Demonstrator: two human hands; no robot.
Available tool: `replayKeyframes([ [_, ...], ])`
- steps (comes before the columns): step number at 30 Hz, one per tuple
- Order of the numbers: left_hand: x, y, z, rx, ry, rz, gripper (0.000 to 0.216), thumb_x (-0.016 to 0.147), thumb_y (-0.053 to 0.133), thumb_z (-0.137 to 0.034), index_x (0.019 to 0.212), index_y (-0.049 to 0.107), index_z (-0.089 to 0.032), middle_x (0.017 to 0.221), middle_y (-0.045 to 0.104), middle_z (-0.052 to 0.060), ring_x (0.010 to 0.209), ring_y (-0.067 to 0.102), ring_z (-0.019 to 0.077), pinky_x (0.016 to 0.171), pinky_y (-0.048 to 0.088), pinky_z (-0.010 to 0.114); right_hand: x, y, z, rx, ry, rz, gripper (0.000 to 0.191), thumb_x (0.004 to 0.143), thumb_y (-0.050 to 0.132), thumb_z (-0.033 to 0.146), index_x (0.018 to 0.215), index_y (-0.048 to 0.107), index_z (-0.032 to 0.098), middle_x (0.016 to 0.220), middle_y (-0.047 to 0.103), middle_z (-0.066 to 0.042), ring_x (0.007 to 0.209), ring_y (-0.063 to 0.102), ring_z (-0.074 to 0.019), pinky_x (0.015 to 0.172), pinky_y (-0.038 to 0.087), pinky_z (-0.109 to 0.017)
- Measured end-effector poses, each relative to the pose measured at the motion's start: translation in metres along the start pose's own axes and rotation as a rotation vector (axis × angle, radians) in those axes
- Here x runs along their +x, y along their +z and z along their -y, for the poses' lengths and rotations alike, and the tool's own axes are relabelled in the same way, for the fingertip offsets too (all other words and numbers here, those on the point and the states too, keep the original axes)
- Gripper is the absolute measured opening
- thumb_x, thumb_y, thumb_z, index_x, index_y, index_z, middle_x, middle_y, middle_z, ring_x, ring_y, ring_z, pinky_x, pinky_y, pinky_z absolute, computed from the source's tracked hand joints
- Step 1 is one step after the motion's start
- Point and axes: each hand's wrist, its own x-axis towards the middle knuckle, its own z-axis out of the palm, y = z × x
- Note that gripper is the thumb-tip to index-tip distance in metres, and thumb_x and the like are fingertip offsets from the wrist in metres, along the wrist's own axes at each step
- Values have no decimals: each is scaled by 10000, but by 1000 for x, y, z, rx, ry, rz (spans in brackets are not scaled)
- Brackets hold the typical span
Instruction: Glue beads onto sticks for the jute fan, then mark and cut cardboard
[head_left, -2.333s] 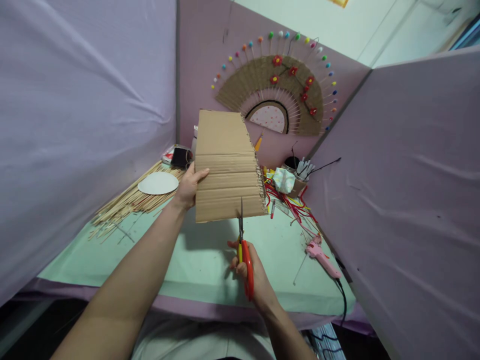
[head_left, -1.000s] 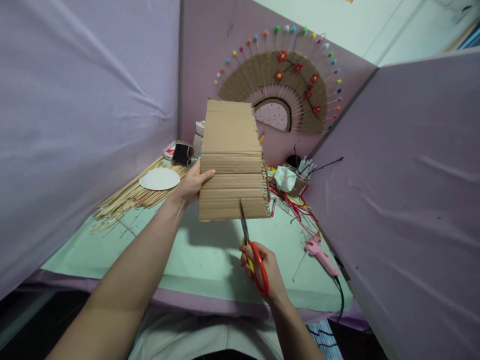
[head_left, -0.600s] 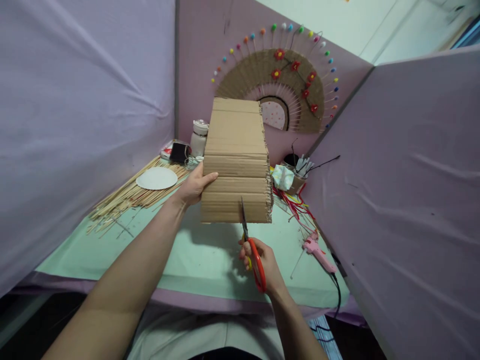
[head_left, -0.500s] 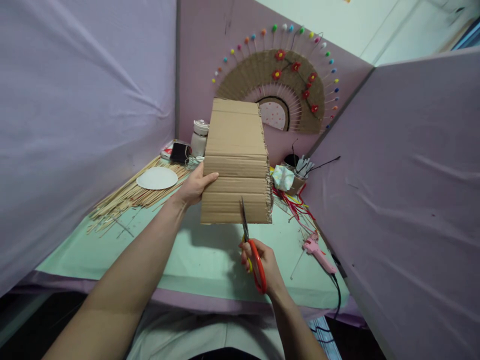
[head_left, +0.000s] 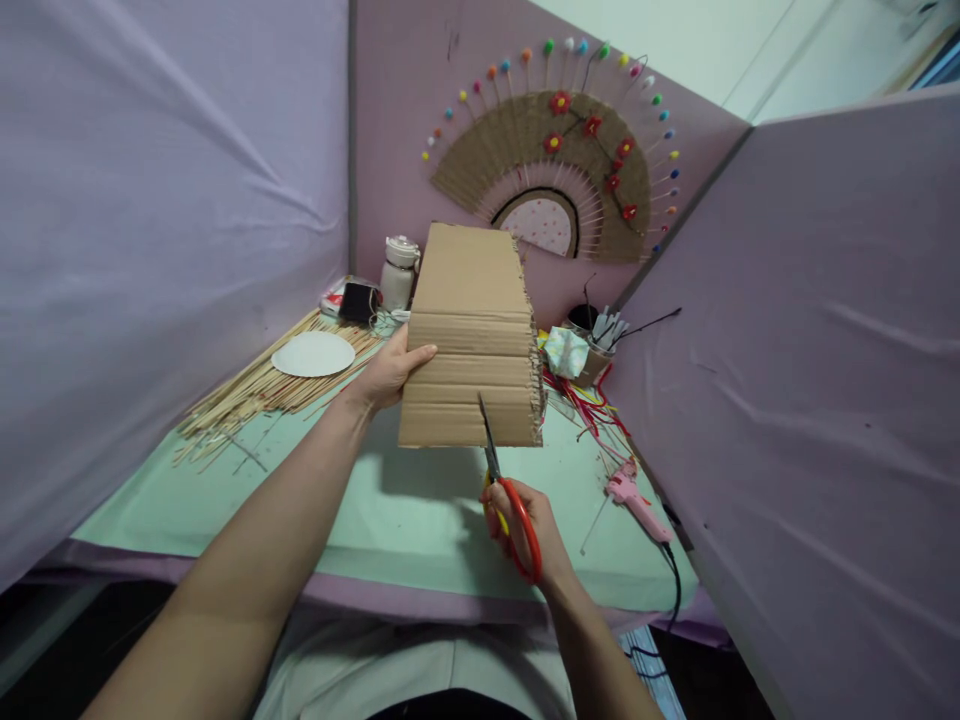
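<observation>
My left hand [head_left: 391, 368] grips the left edge of a creased piece of cardboard [head_left: 472, 290], thumb on top and fingers hidden beneath. The cardboard is held above the table, its right edge ragged and its far part tilted upward. In my right hand [head_left: 529, 520] is a pair of scissors [head_left: 491, 455] with red and yellow handles. One blade lies over the cardboard near its front edge, pointing away from me; the other blade is mostly hidden, apparently under the sheet.
A mint-green cloth covers the table [head_left: 360, 540]. To the left are thin sticks [head_left: 247, 390], a white oval disc [head_left: 313, 354] and a white bottle [head_left: 399, 272]. On the right lie a pink glue gun [head_left: 637, 505] and red pipe cleaners [head_left: 592, 410]. A decorated cardboard fan [head_left: 517, 130] hangs behind.
The far end of the cardboard has dipped, showing more of the fan behind. The scissors have tilted slightly, their handles shifting a little to the right.
</observation>
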Motion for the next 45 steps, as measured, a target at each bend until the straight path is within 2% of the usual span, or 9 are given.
replayKeyframes([
  [7,-3,11,1,-7,-27,23,633,728,735,-343,1276,457,-187,1291,604,135,1128,604,299,977,485,477,4,-11,5,-51,-27,17,480,841,523,621,771,570,149,578,520,29,407,415,-66,378,331,-190],
  [13,-5,15,2,15,-26,75,708,733,733,-371,1348,424,-206,1303,601,127,1133,600,302,978,482,466,4,-18,8,-164,-23,68,451,866,484,590,685,533,179,523,502,32,404,473,-97,390,375,-210],
  [21,-3,14,5,-37,-35,40,659,727,733,-346,1296,448,-177,1287,607,137,1133,597,305,963,490,457,1,-23,23,-218,25,16,366,830,522,474,592,480,200,402,441,59,308,376,-74,321,285,-186],
  [27,-3,16,8,-38,-69,45,647,708,748,-342,1268,469,-177,1284,610,139,1141,594,313,967,489,464,0,-30,18,-227,39,-2,340,799,538,436,561,455,207,381,401,69,297,334,-68,318,240,-192],
  [31,-4,19,15,-42,-72,60,668,706,755,-347,1285,466,-182,1291,607,138,1166,580,324,986,474,466,0,-36,11,-202,17,55,363,829,500,494,620,503,197,419,422,63,317,345,-76,321,263,-199],
  [36,-7,22,22,-62,-143,132,636,721,756,-330,1277,480,-188,1300,603,136,1166,579,326,959,493,444,2,-41,11,-204,-9,172,504,866,407,625,734,560,163,518,489,33,379,443,-89,374,337,-208],
  [45,-7,25,17,-75,-151,86,582,722,748,-310,1230,499,-171,1234,642,127,1105,618,291,923,512,412,4,-42,23,-294,87,91,353,821,502,481,625,503,187,427,451,58,317,384,-69,321,284,-184],
])
